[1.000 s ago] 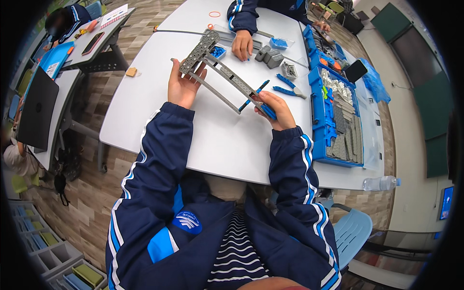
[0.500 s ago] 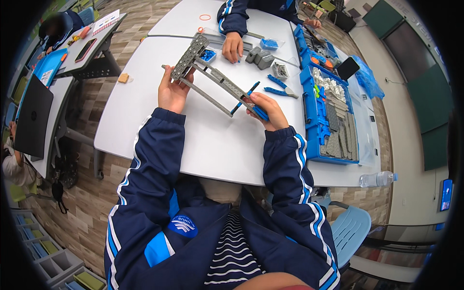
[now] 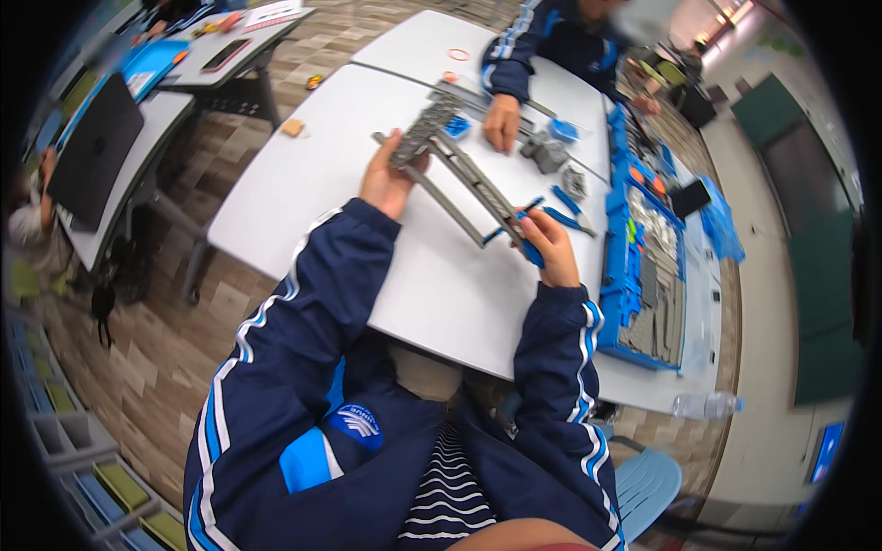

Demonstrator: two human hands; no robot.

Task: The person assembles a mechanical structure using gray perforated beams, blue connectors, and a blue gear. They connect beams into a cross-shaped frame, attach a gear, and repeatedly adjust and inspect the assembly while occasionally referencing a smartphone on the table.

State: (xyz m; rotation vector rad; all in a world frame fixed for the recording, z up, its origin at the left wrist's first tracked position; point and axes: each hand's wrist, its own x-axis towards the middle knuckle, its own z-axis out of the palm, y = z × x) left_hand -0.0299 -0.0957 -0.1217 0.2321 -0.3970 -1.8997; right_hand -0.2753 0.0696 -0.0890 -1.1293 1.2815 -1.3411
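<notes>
Grey building-piece frame (image 3: 473, 188) slants between my two hands, held up over the white worktop (image 3: 441, 298), its broad plate end toward the far edge and its blue-trimmed end nearer the right edge. My left hand (image 3: 386, 186) grasps the plate end, fingers partly hidden behind it, while my right hand (image 3: 553, 250) grips the blue-trimmed end with thumb and fingers.

Jacket badge: blurred white lettering above white slanted stripes, on the round blue badge (image 3: 356, 425) of the navy-blue jacket (image 3: 276, 505), at the near side of the smooth white table (image 3: 441, 303)
Paper: tiny, unreadable print on the flat white sheet (image 3: 275, 12), left of the table
Screen: unreadable marks on the bright blue rectangular screen (image 3: 828, 451), right of the table
</notes>
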